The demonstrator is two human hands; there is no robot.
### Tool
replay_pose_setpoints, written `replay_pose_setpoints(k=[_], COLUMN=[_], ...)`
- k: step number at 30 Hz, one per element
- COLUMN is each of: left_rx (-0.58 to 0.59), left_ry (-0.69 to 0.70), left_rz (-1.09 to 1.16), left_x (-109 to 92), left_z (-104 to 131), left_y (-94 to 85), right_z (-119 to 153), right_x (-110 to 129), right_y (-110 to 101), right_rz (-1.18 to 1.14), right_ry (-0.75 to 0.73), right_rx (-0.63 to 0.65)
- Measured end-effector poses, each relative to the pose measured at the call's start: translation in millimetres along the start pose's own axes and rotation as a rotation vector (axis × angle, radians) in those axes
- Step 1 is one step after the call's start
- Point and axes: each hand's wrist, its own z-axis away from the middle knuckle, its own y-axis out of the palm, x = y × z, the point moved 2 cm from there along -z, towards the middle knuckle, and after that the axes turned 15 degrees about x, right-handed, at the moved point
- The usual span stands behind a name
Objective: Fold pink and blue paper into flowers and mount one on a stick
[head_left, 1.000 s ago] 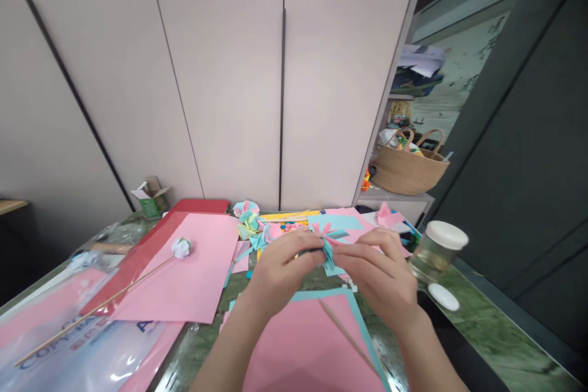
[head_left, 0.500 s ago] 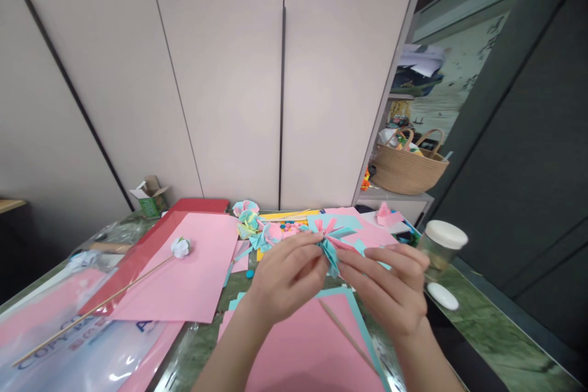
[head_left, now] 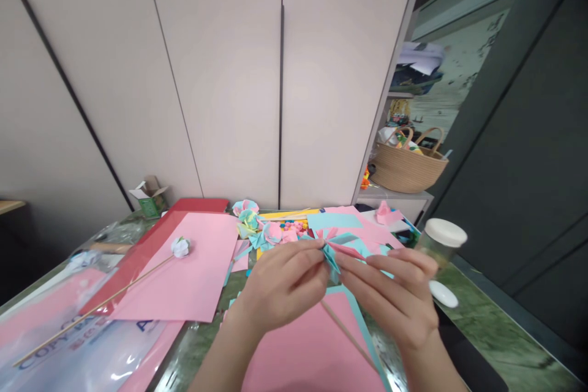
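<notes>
A folded pink and blue paper piece (head_left: 331,257) hangs between both hands above the table. My left hand (head_left: 280,285) pinches its left side between thumb and fingers. My right hand (head_left: 395,294) grips its lower right folds with its fingertips. Beneath the hands lies a stack of pink and light blue sheets (head_left: 303,349), with a thin wooden stick (head_left: 346,334) lying across it. Behind the hands are crumpled paper flowers (head_left: 248,222) and small colored beads (head_left: 294,226).
A white paper flower (head_left: 180,247) on a long stick rests over pink paper (head_left: 202,282) at left. Plastic packaging (head_left: 92,349) is at front left. A white-lidded jar (head_left: 443,239) and a white oval object (head_left: 443,294) stand right.
Both hands have moved slightly lower with the paper piece still between them. The right hand has shifted a little to the right, and the piece's pink folds show at a different angle.
</notes>
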Motion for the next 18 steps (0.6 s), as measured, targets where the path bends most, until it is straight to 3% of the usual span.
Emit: replay_pose_setpoints(k=[6, 13, 18], left_rx=[0.087, 0.064, 0.135], left_ry=[-0.177, -0.136, -0.275], left_rz=[0.113, 0.132, 0.279], left_x=[6.3, 25.8, 32.6], left_z=[4.7, 4.2, 4.9], left_y=[-1.0, 2.5, 9.4], right_z=[-1.2, -1.0, 1.7], right_x=[-6.3, -16.7, -16.6], right_y=[-0.6, 8.7, 17.9], right_rz=[-0.119, -0.44, -0.464], right_ry=[0.033, 0.18, 0.303], right_rx=[0.099, 0.567, 0.596])
